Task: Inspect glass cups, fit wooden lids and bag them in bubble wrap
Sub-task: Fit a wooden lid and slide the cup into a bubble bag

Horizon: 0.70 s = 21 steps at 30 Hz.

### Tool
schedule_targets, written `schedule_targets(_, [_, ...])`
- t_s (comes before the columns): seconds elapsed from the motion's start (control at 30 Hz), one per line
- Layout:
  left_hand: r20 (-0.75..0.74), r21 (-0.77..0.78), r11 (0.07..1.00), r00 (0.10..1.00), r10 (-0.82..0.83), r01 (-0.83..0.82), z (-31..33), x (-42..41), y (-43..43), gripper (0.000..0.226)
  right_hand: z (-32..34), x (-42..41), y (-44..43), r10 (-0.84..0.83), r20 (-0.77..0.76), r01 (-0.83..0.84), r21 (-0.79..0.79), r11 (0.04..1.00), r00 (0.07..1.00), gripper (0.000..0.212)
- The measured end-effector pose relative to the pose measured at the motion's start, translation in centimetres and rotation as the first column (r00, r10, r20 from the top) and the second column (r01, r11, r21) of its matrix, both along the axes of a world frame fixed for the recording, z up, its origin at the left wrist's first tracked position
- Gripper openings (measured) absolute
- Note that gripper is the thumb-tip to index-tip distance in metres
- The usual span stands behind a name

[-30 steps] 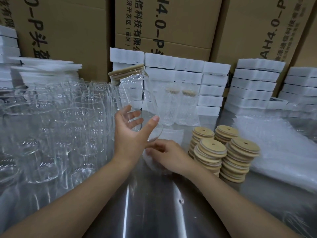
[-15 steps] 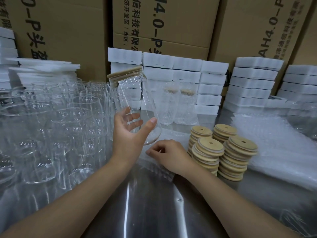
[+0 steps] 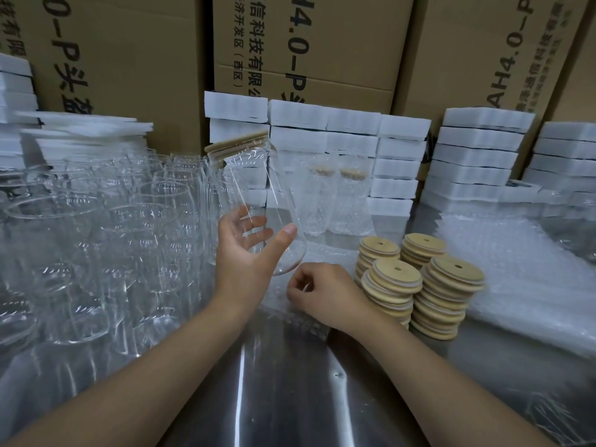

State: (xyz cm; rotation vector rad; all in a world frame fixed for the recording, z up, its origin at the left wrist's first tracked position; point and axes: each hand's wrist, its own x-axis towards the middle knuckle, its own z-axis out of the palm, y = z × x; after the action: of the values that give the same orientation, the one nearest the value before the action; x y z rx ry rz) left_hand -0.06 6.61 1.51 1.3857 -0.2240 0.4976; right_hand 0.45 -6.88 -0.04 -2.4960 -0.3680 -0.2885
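Glass cup [image 3: 258,195], wooden lid [image 3: 237,144] fitted, tilted above the desk [image 3: 274,382]. Left hand [image 3: 245,253] fingers wrap its lower wall. Right hand [image 3: 325,295] fingers pinch the bubble-wrap bag [image 3: 280,306] on the desk. Best: spread bag mouth wide, feed base first.

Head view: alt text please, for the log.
The left hand holds a lidded glass cup tilted over a steel table, and the right hand pinches a bubble bag below it. At left stand bare cups, at right lid stacks.
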Motion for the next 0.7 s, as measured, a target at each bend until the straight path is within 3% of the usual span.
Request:
schedule_targets(0.13, [0.002,-0.005,1.000,1.000,-0.006,0.006,-0.13,0.11,-0.07,0.072,-0.06,0.04,0.02,0.015,0.025,-0.016,0.023,1.000,1.000,0.009])
schedule_targets(0.3, [0.015,-0.009,1.000,1.000,-0.006,0.006,-0.27,0.36,-0.12,0.072,-0.27,-0.04,0.05,0.092,-0.018,-0.093,-0.161,0.983,0.996,0.021])
schedule_targets(0.4, [0.019,-0.012,1.000,1.000,-0.008,0.008,-0.41,0.38,-0.06,0.073,-0.38,0.10,0.11,0.055,-0.013,-0.056,-0.154,0.986,0.998,0.016])
schedule_targets(0.47, [0.020,-0.010,1.000,1.000,-0.009,0.009,-0.40,0.35,-0.04,0.076,-0.37,0.09,0.12,0.030,-0.041,-0.034,-0.096,0.995,0.999,0.015])
schedule_targets(0.57, [0.017,-0.015,1.000,1.000,-0.014,0.014,-0.31,0.29,-0.10,0.087,-0.04,-0.15,0.15,0.052,-0.183,-0.028,0.129,0.991,0.982,0.015])
schedule_targets(0.7, [0.026,-0.029,0.999,0.999,-0.019,0.020,-0.43,0.45,-0.10,0.073,0.50,-0.11,0.12,0.037,-0.302,0.064,0.318,0.946,0.953,0.021])
